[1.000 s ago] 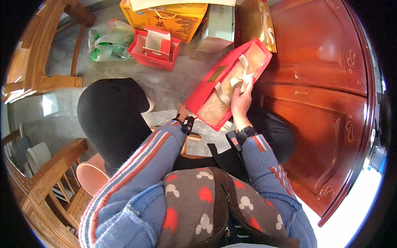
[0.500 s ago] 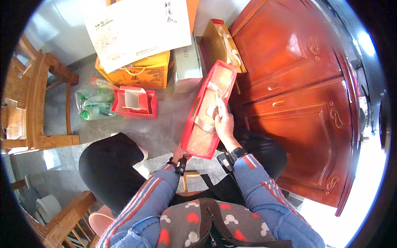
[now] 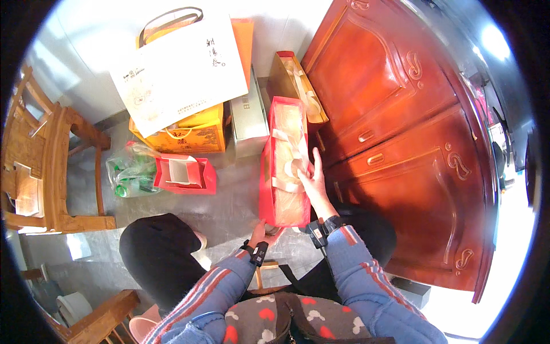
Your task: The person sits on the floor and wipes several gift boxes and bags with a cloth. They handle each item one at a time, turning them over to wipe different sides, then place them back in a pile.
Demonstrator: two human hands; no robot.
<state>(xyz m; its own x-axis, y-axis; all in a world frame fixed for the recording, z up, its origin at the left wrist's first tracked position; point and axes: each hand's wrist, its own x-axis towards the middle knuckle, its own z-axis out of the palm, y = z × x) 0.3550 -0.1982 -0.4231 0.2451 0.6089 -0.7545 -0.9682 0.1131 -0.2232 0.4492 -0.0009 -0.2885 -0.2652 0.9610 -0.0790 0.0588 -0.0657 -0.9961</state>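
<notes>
A long red gift box (image 3: 266, 183) with an open top hangs in front of me, angled away from my body. Peach-coloured filling shows inside it, and a pale ribbon (image 3: 289, 184) with a loop crosses over the top. My left hand (image 3: 267, 234) grips the box at its near lower corner, its fingers partly hidden underneath. At the box's right side, my right hand (image 3: 313, 184) rests by the ribbon loop, thumb and fingers apart.
A similar gold box (image 3: 306, 86) leans beside the red-brown wooden cabinet (image 3: 395, 160). Ahead stand a white paper bag (image 3: 183, 74), an orange bag (image 3: 195, 136) and a silver-grey box (image 3: 251, 129). A small red box (image 3: 203, 180), bagged green bottles (image 3: 129, 180) and a wooden chair (image 3: 80, 221) are left.
The red box has turned more upright in the view, its far end swinging left. My right hand's fingers have spread away from the ribbon. My left hand still holds the near end.
</notes>
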